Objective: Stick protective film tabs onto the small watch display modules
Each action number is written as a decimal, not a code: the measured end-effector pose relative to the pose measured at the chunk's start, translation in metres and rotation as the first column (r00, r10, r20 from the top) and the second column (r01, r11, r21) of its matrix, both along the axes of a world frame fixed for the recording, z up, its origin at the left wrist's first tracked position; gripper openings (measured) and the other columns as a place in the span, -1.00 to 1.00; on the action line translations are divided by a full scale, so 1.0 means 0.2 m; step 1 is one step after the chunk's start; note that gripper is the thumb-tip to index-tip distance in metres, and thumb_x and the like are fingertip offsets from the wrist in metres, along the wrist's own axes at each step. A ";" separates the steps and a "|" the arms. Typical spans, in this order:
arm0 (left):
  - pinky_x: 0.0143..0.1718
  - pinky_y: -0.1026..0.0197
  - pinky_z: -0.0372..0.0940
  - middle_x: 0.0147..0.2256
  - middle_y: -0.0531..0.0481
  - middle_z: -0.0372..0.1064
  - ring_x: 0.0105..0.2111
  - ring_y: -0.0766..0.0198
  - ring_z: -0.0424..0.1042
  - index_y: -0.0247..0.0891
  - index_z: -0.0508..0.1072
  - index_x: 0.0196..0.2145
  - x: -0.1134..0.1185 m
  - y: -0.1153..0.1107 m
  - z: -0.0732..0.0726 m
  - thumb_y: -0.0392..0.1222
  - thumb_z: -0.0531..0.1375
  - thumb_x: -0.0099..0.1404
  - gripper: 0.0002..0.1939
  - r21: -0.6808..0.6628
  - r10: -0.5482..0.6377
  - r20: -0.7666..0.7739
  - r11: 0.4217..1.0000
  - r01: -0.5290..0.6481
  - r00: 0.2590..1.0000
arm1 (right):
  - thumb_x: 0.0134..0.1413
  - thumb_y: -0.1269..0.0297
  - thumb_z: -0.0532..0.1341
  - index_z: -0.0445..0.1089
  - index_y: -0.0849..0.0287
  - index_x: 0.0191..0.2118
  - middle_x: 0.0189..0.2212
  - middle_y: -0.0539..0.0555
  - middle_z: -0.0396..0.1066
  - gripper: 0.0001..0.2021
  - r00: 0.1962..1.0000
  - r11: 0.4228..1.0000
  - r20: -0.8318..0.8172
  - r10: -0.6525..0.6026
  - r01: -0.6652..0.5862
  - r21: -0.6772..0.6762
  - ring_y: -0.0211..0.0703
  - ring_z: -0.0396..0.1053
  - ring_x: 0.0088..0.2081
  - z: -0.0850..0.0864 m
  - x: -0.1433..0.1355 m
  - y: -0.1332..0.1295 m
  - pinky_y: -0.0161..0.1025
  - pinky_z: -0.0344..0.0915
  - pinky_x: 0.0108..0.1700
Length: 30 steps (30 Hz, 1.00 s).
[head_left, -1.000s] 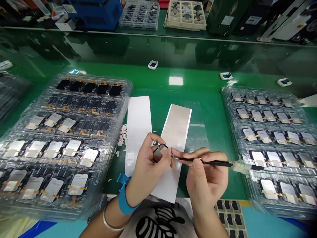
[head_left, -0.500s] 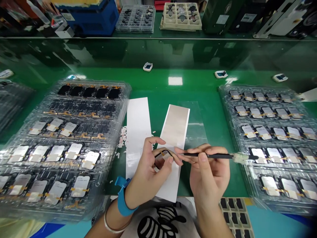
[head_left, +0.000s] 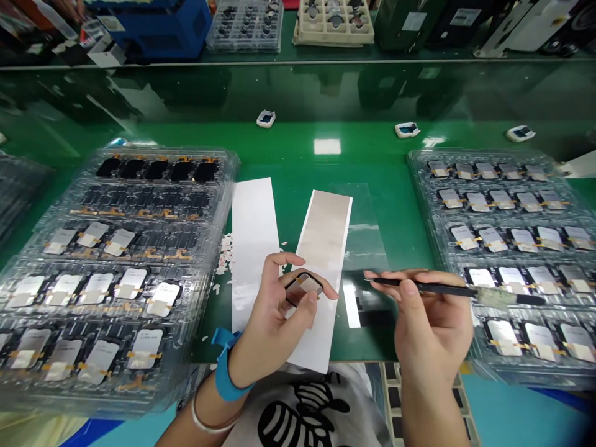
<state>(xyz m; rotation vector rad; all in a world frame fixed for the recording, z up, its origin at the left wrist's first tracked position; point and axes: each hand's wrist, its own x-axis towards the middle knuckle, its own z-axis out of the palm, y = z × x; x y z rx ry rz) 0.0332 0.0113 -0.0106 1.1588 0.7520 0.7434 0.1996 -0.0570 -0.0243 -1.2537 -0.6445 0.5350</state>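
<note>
The left hand (head_left: 274, 316) pinches a small screen module (head_left: 302, 287), thumb pressed on its upper face and fingers behind, with the index finger curled clear of it. The module is held above the table (head_left: 291, 186), toward the middle of its near edge, in front of a beige-topped strip (head_left: 328, 223) with white borders.

The right hand (head_left: 431, 323), nearer the table's right side, pinches a slim black tool (head_left: 442, 288) between thumb and fingers. The tool's tip points left and is apart from the module; a pale wrapping (head_left: 496, 298) covers part of its rear.

A plain white sheet (head_left: 254, 236) lies left of the strip, with pale scraps (head_left: 225, 254) beside its left edge. A clear film (head_left: 365, 233) lies just right of the strip.

Toward the table's left edge, a clear plastic tray (head_left: 93, 391) holds rows of modules: black faces in the far row, light-backed pieces in the nearer rows, some slots without them. Toward the right edge, another clear tray (head_left: 549, 370) carries five rows of light-backed modules.

Three small white-rimmed pieces sit toward the table's far edge: one near the middle (head_left: 266, 118), two farther right. A blue wristband (head_left: 229, 372) circles the left wrist.
</note>
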 end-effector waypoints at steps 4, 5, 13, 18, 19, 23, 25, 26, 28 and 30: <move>-0.42 0.33 0.29 -0.17 0.01 0.53 -0.52 0.43 0.23 -0.12 0.14 -0.12 0.00 -0.01 0.00 -0.18 0.02 0.53 -0.95 0.056 -0.084 -0.090 0.994 0.089 0.992 | 0.16 0.42 0.31 0.34 0.13 -0.20 -0.31 0.05 0.52 -0.86 0.984 0.986 0.176 0.029 0.000 -0.164 -0.19 0.57 -0.27 -0.02 0.09 -0.08 -0.28 0.54 -0.22; -0.38 0.30 0.31 -0.13 -0.01 0.52 -0.48 0.42 0.27 -0.12 0.16 -0.13 0.00 -0.01 0.00 -0.17 -0.01 0.54 -0.97 0.087 -0.123 -0.145 0.987 0.136 0.982 | 0.16 0.41 0.31 0.35 0.13 -0.21 -0.30 0.05 0.50 -0.87 0.977 0.978 0.205 0.066 -0.023 -0.205 -0.20 0.56 -0.27 -0.03 0.11 -0.11 -0.29 0.54 -0.24; -0.42 0.17 0.43 -0.23 -0.05 0.56 -0.34 0.18 0.53 -0.23 0.36 -0.08 0.04 -0.02 0.00 -0.26 0.05 0.49 -0.88 0.535 -0.201 -0.611 0.607 0.587 0.765 | 0.20 0.44 0.26 0.41 0.07 -0.21 -0.25 0.00 0.42 -0.89 0.928 0.942 0.274 0.251 -0.169 -0.289 -0.19 0.57 -0.22 -0.08 0.14 -0.15 -0.28 0.57 -0.24; -0.17 0.03 0.54 -0.07 -0.15 0.55 -0.16 0.10 0.57 -0.33 0.40 -0.09 0.06 -0.02 -0.04 -0.37 0.09 0.45 -0.86 0.692 -0.164 -0.588 0.404 0.598 0.792 | 0.18 0.44 0.29 0.44 0.12 -0.30 -0.28 0.01 0.48 -0.93 0.910 0.931 0.313 0.271 -0.166 -0.324 -0.23 0.58 -0.23 -0.07 0.13 -0.14 -0.39 0.53 -0.27; -0.17 0.01 0.54 -0.05 -0.17 0.55 -0.15 0.09 0.57 -0.34 0.42 -0.10 0.07 -0.02 -0.05 -0.38 0.10 0.45 -0.87 0.693 -0.155 -0.601 0.388 0.608 0.784 | 0.17 0.44 0.29 0.45 0.12 -0.30 -0.28 0.00 0.49 -0.93 0.913 0.931 0.305 0.271 -0.168 -0.324 -0.23 0.58 -0.24 -0.07 0.13 -0.14 -0.39 0.53 -0.27; -0.23 -0.03 0.56 -0.07 -0.18 0.55 -0.20 0.06 0.58 -0.35 0.44 -0.12 0.07 -0.02 -0.05 -0.39 0.12 0.42 -0.87 0.685 -0.144 -0.634 0.351 0.639 0.759 | 0.17 0.44 0.30 0.47 0.13 -0.26 -0.28 0.00 0.48 -0.93 0.935 0.930 0.252 0.251 -0.161 -0.331 -0.24 0.59 -0.25 -0.06 0.13 -0.14 -0.40 0.54 -0.26; -0.24 -0.03 0.56 -0.08 -0.18 0.56 -0.22 0.06 0.58 -0.36 0.45 -0.12 0.07 -0.03 -0.05 -0.40 0.13 0.42 -0.87 0.683 -0.147 -0.638 0.344 0.644 0.756 | 0.17 0.44 0.30 0.46 0.13 -0.27 -0.27 0.01 0.48 -0.93 0.937 0.934 0.252 0.242 -0.155 -0.322 -0.23 0.59 -0.24 -0.07 0.13 -0.14 -0.40 0.54 -0.25; -0.25 -0.03 0.57 -0.08 -0.18 0.56 -0.22 0.06 0.57 -0.36 0.45 -0.11 0.07 -0.03 -0.05 -0.40 0.13 0.41 -0.86 0.682 -0.147 -0.639 0.346 0.644 0.755 | 0.16 0.45 0.30 0.46 0.14 -0.28 -0.27 0.01 0.48 -0.93 0.937 0.936 0.255 0.240 -0.153 -0.318 -0.22 0.59 -0.23 -0.07 0.12 -0.14 -0.39 0.54 -0.25; -0.25 -0.04 0.56 -0.08 -0.19 0.56 -0.23 0.06 0.57 -0.36 0.45 -0.10 0.07 -0.03 -0.05 -0.40 0.13 0.41 -0.86 0.681 -0.148 -0.642 0.339 0.649 0.752 | 0.16 0.45 0.30 0.45 0.14 -0.29 -0.27 0.01 0.47 -0.93 0.938 0.937 0.256 0.234 -0.148 -0.315 -0.21 0.60 -0.23 -0.07 0.11 -0.14 -0.38 0.55 -0.24; -0.24 -0.03 0.55 -0.10 -0.19 0.56 -0.23 0.06 0.57 -0.37 0.45 -0.10 0.07 -0.03 -0.05 -0.40 0.13 0.41 -0.85 0.678 -0.150 -0.646 0.339 0.652 0.749 | 0.16 0.44 0.30 0.45 0.14 -0.29 -0.28 0.00 0.46 -0.94 0.944 0.938 0.243 0.223 -0.140 -0.317 -0.20 0.60 -0.24 -0.07 0.11 -0.14 -0.37 0.55 -0.23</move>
